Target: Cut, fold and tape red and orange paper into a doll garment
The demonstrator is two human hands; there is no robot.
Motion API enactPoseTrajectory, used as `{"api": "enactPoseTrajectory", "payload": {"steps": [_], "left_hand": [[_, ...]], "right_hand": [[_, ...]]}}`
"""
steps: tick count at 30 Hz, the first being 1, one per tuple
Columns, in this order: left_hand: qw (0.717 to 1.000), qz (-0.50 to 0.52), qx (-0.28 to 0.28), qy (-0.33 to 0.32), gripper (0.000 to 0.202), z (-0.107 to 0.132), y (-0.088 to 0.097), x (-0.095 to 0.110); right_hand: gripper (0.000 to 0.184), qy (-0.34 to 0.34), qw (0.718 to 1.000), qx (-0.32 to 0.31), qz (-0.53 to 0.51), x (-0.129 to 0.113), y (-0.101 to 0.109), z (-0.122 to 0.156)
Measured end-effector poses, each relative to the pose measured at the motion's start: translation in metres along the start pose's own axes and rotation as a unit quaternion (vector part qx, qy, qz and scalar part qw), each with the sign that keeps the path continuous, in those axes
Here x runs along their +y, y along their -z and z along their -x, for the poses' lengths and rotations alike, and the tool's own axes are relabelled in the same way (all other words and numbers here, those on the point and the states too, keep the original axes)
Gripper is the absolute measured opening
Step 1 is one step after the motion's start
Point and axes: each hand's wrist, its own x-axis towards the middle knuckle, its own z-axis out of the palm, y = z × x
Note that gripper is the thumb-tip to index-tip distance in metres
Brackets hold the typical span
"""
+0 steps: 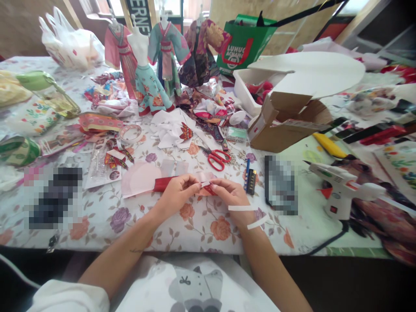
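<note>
My left hand is closed in a pinch at the near middle of the table, its fingertips on a small white strip. Close beside it, my right hand also pinches, at the other end of this strip. Red patterned fabric shows just under the fingertips; how far it is gripped cannot be made out. A band of red fabric runs out from behind my left hand over a pale pink fabric piece. Two narrow white strips cling to my right wrist.
Red-handled scissors lie beyond my hands. To the right are a blue pen, a blurred-out dark object, a glue gun and a cardboard box. Dress forms in small robes stand behind fabric scraps; a tape roll lies left.
</note>
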Motion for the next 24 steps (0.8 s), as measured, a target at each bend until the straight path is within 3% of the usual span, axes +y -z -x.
{"api": "enactPoseTrajectory", "payload": {"steps": [12,19,24], "left_hand": [[1.000,-0.017,-0.006,-0.004,0.022,0.000,0.000,-0.001],[0.997,-0.069,0.027,-0.013,0.023,0.003,0.003,0.009],[0.997,-0.041,0.057,0.039,0.028,0.001,0.005,0.010]], "right_hand": [[0.022,-0.006,0.999,0.000,-0.034,0.000,-0.004,0.001],[0.022,-0.021,0.998,0.015,-0.057,-0.003,-0.005,0.004],[0.026,-0.031,0.999,0.021,-0.032,-0.003,-0.006,0.004]]}}
